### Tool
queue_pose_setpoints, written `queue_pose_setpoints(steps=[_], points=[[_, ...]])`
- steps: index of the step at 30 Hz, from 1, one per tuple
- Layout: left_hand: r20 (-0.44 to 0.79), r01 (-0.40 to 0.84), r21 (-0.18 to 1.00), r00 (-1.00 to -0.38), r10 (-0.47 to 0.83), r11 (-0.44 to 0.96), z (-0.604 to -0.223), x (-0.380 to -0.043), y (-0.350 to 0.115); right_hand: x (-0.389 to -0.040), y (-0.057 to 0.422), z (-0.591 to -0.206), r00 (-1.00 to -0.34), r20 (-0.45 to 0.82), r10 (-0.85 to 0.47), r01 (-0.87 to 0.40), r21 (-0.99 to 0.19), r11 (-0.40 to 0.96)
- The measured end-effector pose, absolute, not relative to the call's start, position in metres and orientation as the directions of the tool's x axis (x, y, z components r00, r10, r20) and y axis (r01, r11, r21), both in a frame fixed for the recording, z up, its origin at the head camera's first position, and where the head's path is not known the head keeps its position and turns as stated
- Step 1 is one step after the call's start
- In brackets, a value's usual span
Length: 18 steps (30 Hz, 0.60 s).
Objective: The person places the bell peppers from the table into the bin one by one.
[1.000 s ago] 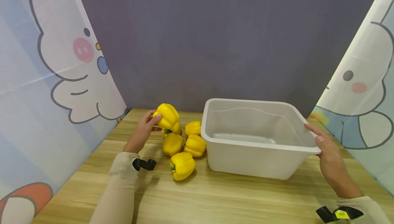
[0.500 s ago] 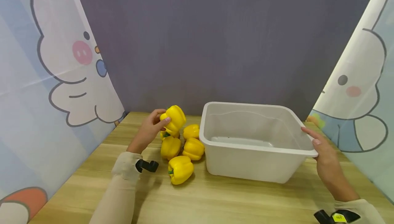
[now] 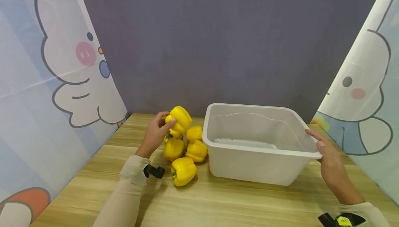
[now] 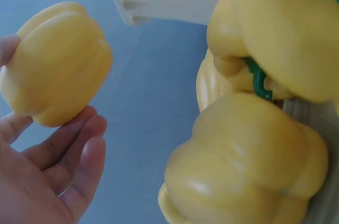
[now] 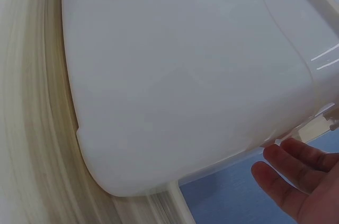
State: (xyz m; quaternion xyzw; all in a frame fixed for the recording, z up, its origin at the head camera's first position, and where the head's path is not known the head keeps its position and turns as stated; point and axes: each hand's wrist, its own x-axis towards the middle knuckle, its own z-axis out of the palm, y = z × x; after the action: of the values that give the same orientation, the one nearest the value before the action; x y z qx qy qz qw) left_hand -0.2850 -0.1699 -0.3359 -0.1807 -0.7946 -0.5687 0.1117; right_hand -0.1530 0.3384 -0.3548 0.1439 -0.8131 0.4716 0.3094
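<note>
In the head view my left hand (image 3: 154, 133) holds a yellow bell pepper (image 3: 181, 119) between thumb and fingers, raised over the rest of the pile. The left wrist view shows this bell pepper (image 4: 58, 65) against the fingertips (image 4: 92, 152), apart from the other peppers. My right hand (image 3: 331, 161) grips the right rim of a pale plastic tub (image 3: 249, 166), thumb on top. From the right wrist, the fingers (image 5: 296, 168) lie along the underside of the rim beside the tub's wall (image 5: 175, 86).
Several more yellow bell peppers, among them a front pepper (image 3: 184, 171) and a middle pepper (image 3: 196, 150), lie on the wooden table (image 3: 233, 202) left of the tub. A dark grey panel (image 3: 230, 46) stands behind, with printed cloth (image 3: 68, 98) at both sides.
My left hand has carried its bell pepper a little to the right, closer to the tub. The right hand keeps its grip on the rim. The head view has shifted slightly.
</note>
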Motion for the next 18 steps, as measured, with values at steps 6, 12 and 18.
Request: queue_pose_setpoints(steps=[6,12,18], points=[[0.401,0.420,0.880,-0.907,0.126,0.221,-0.337,-0.284,-0.163,-0.156,0.341,-0.354,-0.754,0.655,0.049,-0.564,-0.684,0.463],[0.419,0.430,0.891,-0.902,0.104,0.145,-0.336,-0.282,-0.157,-0.157,0.341,-0.355,-0.756,0.652,0.056,-0.576,-0.704,0.414],[0.445,0.449,0.893,-0.891,0.088,0.032,-0.337,-0.282,-0.151,-0.156,0.340,-0.356,-0.758,0.650,0.052,-0.568,-0.697,0.438]])
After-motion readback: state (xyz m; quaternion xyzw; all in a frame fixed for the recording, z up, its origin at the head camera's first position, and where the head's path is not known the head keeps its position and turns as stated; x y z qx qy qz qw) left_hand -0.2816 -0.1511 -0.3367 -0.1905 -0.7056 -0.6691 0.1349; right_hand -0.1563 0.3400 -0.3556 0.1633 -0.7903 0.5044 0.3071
